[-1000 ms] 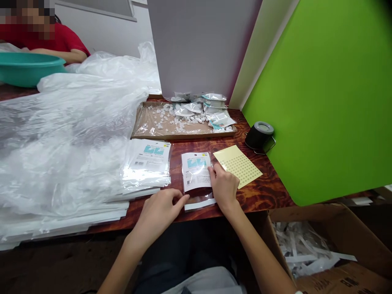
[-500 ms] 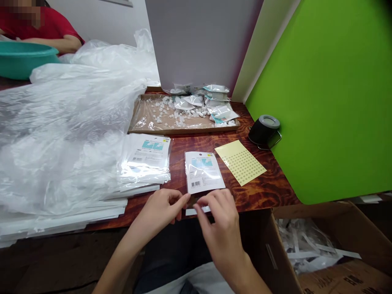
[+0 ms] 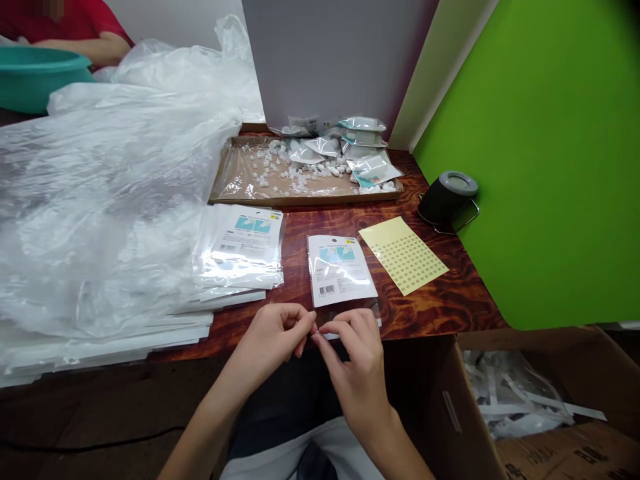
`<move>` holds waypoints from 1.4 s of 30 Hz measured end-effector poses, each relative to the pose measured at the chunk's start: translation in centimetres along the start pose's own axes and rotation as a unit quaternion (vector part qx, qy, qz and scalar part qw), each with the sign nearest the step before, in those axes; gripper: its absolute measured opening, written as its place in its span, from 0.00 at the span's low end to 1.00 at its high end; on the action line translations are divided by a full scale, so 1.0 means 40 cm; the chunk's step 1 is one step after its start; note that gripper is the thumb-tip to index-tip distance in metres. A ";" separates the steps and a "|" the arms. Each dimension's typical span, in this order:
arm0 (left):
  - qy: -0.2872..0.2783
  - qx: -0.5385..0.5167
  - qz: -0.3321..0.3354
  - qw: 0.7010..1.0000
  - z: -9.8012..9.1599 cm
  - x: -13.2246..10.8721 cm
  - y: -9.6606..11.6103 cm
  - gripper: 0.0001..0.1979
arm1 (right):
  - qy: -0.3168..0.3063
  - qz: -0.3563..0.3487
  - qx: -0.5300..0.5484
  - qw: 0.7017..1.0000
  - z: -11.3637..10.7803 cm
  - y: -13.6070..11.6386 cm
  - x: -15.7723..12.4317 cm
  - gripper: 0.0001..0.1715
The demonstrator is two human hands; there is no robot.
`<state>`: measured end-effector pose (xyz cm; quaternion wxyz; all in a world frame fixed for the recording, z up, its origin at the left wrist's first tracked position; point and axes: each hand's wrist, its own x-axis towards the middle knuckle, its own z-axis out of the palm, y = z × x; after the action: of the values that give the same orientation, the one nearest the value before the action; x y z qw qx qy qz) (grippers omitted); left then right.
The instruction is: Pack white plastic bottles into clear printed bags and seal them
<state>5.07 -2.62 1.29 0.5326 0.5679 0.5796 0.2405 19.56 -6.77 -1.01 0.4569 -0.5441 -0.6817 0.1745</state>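
A clear plastic packet (image 3: 345, 270) with a white printed card inside lies near the table's front edge, its flap towards me. My left hand (image 3: 283, 328) pinches the left corner of that flap between thumb and forefinger. Close against it, my right hand (image 3: 356, 350) has thumb and forefinger pinched together at the same corner. The fingers cover most of the flap and its pale edge strip, so the exact grip is partly hidden. To the left lies a stack of similar packets (image 3: 245, 247). A yellow sticker sheet (image 3: 404, 255) lies to the right.
Behind is a shallow cardboard tray (image 3: 280, 199) with small white pieces and filled packets (image 3: 373, 167). A dark cylinder (image 3: 447, 200) stands by the green panel (image 3: 550, 167). Large plastic bags (image 3: 115, 213) cover the left; a cardboard box (image 3: 480, 407) of scraps sits lower right. Someone sits beyond a basin (image 3: 43, 80).
My right fingertips have closed in on the left ones at the flap's corner. The packet's flap is now more covered by my right hand. The whole view has shifted slightly.
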 end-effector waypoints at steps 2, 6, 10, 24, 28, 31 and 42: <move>0.012 -0.012 -0.003 1.000 0.006 0.003 -0.003 0.20 | 0.002 0.005 0.018 1.000 0.002 0.005 0.002 0.06; 0.025 -0.007 0.004 1.000 0.014 0.007 -0.002 0.21 | -0.008 0.021 0.049 0.999 0.002 0.014 0.009 0.07; 0.025 0.015 0.010 1.000 0.016 0.009 0.000 0.21 | -0.055 0.039 0.053 0.996 -0.003 0.018 0.016 0.09; 0.021 -0.018 0.005 1.000 0.018 0.007 -0.004 0.16 | -0.064 0.020 0.079 0.995 -0.011 0.028 0.004 0.07; 0.019 -0.025 0.006 0.999 0.017 0.005 -0.003 0.17 | -0.043 0.029 0.085 0.995 -0.009 0.024 0.008 0.07; 0.020 -0.030 0.009 0.999 0.018 0.004 0.002 0.19 | -0.052 0.024 0.078 0.995 -0.007 0.022 0.010 0.07; 0.022 -0.009 0.011 1.000 0.019 0.001 0.000 0.18 | -0.071 -0.043 0.032 0.996 0.000 0.039 0.004 0.07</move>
<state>5.75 -2.84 1.05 0.5218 0.5643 0.5827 0.2642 20.46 -6.07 -2.09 0.4321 -0.4856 -0.7289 0.2147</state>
